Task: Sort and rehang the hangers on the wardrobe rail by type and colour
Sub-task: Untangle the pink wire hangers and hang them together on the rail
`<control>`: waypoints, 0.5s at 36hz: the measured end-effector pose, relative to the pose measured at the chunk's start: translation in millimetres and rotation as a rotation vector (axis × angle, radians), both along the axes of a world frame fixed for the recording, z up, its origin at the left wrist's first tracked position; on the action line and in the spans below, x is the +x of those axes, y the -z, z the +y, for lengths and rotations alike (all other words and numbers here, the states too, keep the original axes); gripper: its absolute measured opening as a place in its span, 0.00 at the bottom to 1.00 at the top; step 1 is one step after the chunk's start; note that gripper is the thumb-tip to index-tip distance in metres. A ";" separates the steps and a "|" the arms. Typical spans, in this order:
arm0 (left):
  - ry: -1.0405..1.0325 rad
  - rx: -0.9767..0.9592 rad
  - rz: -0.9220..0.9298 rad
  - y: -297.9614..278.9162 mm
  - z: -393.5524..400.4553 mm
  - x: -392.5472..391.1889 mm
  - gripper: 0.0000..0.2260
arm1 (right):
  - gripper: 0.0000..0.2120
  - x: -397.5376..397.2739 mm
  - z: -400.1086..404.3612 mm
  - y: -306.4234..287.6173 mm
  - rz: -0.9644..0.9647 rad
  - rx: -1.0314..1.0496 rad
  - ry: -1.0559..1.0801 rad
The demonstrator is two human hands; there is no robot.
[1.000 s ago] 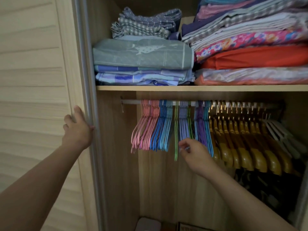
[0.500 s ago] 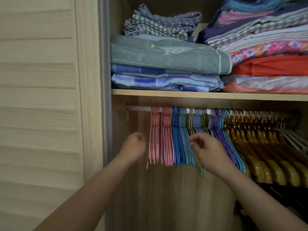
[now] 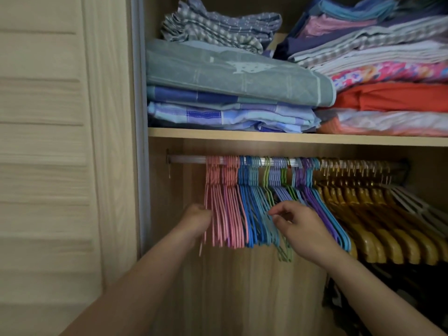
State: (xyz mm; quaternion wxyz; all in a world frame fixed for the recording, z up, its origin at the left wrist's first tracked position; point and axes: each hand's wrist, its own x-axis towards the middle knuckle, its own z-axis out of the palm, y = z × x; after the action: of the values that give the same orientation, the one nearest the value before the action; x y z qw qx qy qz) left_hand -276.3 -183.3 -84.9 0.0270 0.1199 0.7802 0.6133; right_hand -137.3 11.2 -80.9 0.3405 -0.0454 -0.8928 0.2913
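Under rail: left hand curled vs pink hangers, grip unclear; right hand pinches green hanger. Next: unhook, regroup w/ greens.

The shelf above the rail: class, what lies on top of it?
On the shelf lie two stacks of folded fabrics: a grey-green one tops blue checks; an orange one sits right. What lies behind them is hidden.

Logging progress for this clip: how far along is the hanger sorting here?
Mostly grouped already: pink hangers, then blue hangers, and wooden hangers sit in blocks on the rail. In hand: the right hand works the mixed middle while the left hand touches the pinks. Left: green hangers scattered among lilac and purple.
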 end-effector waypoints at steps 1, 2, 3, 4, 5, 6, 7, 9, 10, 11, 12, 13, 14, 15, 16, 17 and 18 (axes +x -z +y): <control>-0.005 0.028 0.001 -0.8 -0.4 1.5 0.08 | 0.05 -1.3 0.5 -1.4 -0.004 0.005 -0.006; -0.007 0.044 -0.001 -1.2 -0.4 1.6 0.08 | 0.05 -3.1 1.3 -2.9 -0.005 0.007 -0.012; -0.004 0.048 -0.003 -1.6 -0.6 2.8 0.09 | 0.05 -4.4 1.8 -4.2 -0.006 0.009 -0.020; 0.017 0.044 -0.009 -1.1 -0.2 2.6 0.12 | 0.05 -5.7 2.4 -5.1 -0.007 0.013 -0.028; 0.051 0.046 -0.020 -2.3 0.2 4.2 0.15 | 0.05 -6.5 3.3 -5.9 -0.009 0.020 -0.036; 0.085 0.048 -0.035 -2.8 1.7 5.0 0.17 | 0.05 -7.4 4.5 -6.3 -0.010 0.027 -0.042; 0.111 0.050 -0.046 -4.2 3.7 7.5 0.18 | 0.05 -7.7 6.1 -7.1 -0.013 0.033 -0.049; 0.129 0.070 -0.054 -5.8 6.5 11.3 0.21 | 0.05 -8.3 8.7 -7.7 -0.018 0.041 -0.059; 0.124 0.070 -0.044 -6.0 9.2 12.0 0.23 | 0.05 -7.6 11.6 -8.6 -0.020 0.048 -0.062; 0.118 0.061 -0.037 -6.7 11.3 13.3 0.25 | 0.05 -7.1 14.5 -9.8 -0.019 0.057 -0.066; 0.122 0.057 -0.039 -6.0 13.6 11.8 0.27 | 0.05 -6.9 17.7 -11.3 -0.016 0.059 -0.069; 0.128 0.048 -0.036 -6.1 12.1 11.1 0.28 | 0.05 -7.8 17.8 -12.1 -0.008 0.053 -0.072; 0.135 0.042 -0.038 -6.4 19.1 12.1 0.28 | 0.04 -5.7 25.1 -13.8 -0.004 0.038 -0.076; 0.138 0.035 -0.035 -6.5 18.5 12.7 0.27 | 0.05 -6.7 25.1 -14.6 0.003 0.025 -0.081; 0.139 0.030 -0.031 -5.5 19.6 13.0 0.25 | 0.05 -6.9 26.5 -15.2 0.003 0.011 -0.084; 0.136 0.030 -0.018 -4.3 22.5 14.1 0.22 | 0.05 -6.0 29.1 -15.3 0.002 0.002 -0.088; 0.134 0.031 -0.004 -1.2 24.8 12.7 0.20 | 0.05 -5.2 30.3 -15.2 -0.001 -0.003 -0.095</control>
State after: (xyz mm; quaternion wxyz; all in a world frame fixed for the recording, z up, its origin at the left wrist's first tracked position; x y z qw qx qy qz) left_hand -263.5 -158.5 -83.6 0.0679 0.1710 0.7607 0.6224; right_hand -142.5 41.5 -65.7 0.3257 -0.0035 -0.8937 0.3087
